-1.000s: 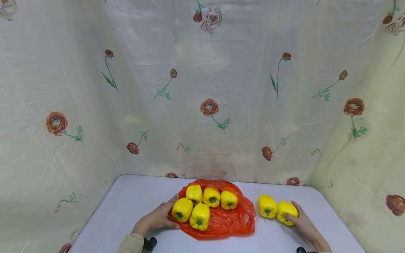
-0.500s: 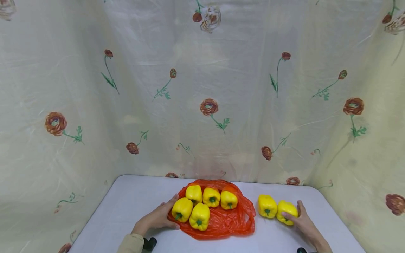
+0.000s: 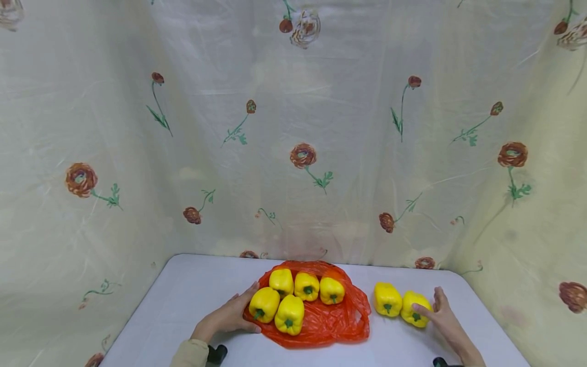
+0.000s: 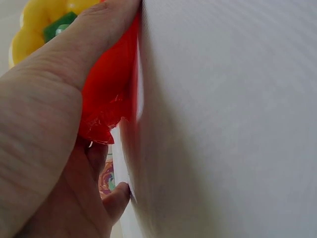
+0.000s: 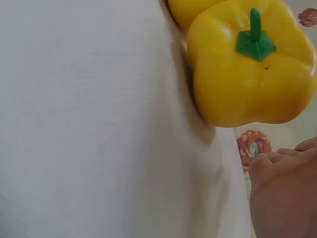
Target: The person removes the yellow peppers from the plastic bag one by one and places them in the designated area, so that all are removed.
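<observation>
Several yellow bell peppers [image 3: 290,315] with green stems rest on a crumpled red plastic bag [image 3: 327,323]. At the bag's left edge rests my left hand [image 3: 229,312], thumb and fingers spread around the nearest pepper [image 3: 264,304]. In the left wrist view the thumb [image 4: 74,47] lies along the red plastic, with other fingers [image 4: 116,201] low by the table. My right hand [image 3: 444,318] is beside the rightmost pepper [image 3: 415,308], its fingers raised away and its thumb overlapping it in the head view. Another pepper [image 3: 387,299] stands just left of that one.
A white table [image 3: 197,278] with rounded far corners carries everything. Flower-printed cloth [image 3: 348,168] hangs behind it and on both sides. Dark wrist-worn gear [image 3: 216,352] shows near the left cuff.
My right hand has loosened from the rightmost pepper; its fingers have lifted off and drawn slightly to the right. The peppers, the bag and my left hand have stayed put.
</observation>
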`<act>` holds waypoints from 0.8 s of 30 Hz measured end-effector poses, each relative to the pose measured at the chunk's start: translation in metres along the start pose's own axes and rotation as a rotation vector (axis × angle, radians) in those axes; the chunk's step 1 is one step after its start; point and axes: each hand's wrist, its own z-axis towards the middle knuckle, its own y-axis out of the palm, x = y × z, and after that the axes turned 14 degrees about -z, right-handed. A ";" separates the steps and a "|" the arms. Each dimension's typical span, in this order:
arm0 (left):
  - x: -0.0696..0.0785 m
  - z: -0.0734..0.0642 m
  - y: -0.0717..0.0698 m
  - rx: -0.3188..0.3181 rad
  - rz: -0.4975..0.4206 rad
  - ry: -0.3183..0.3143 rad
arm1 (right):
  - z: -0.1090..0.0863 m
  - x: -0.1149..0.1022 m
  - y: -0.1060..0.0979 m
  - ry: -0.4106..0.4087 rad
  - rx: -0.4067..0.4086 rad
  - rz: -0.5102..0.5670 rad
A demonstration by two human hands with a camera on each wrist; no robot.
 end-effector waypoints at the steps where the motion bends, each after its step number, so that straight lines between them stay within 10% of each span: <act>1: 0.000 0.000 0.000 0.000 0.000 0.001 | -0.001 -0.002 -0.001 0.000 0.006 -0.001; 24: 0.001 -0.001 0.001 0.008 -0.052 -0.019 | -0.021 -0.054 -0.006 -0.242 0.189 -0.020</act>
